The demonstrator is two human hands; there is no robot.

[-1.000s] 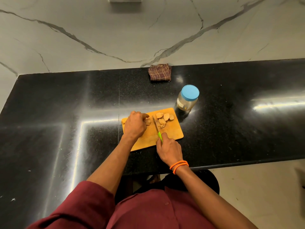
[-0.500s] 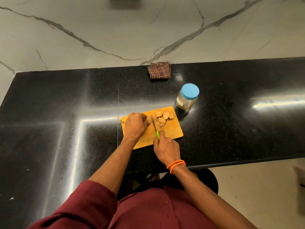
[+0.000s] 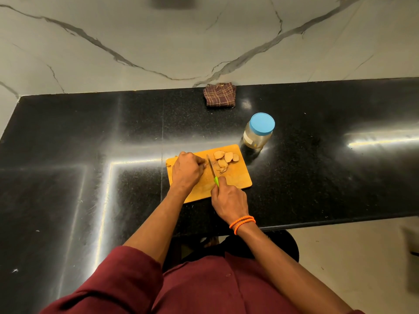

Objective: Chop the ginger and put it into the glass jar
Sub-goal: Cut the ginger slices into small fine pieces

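We see ginger slices (image 3: 224,158) on the far right part of the cutting board (image 3: 238,180). The left hand (image 3: 187,169) curls over the uncut ginger piece, mostly hidden. The right hand (image 3: 229,199) grips the knife (image 3: 213,169), blade between them. The lidded glass jar (image 3: 258,131) stands just beyond the board.

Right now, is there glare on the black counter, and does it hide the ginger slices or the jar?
Head view: bright streaks of glare cross the counter, left of the cutting board and far right. The ginger slices and jar stay readable; the wide lens bends the counter's edges.
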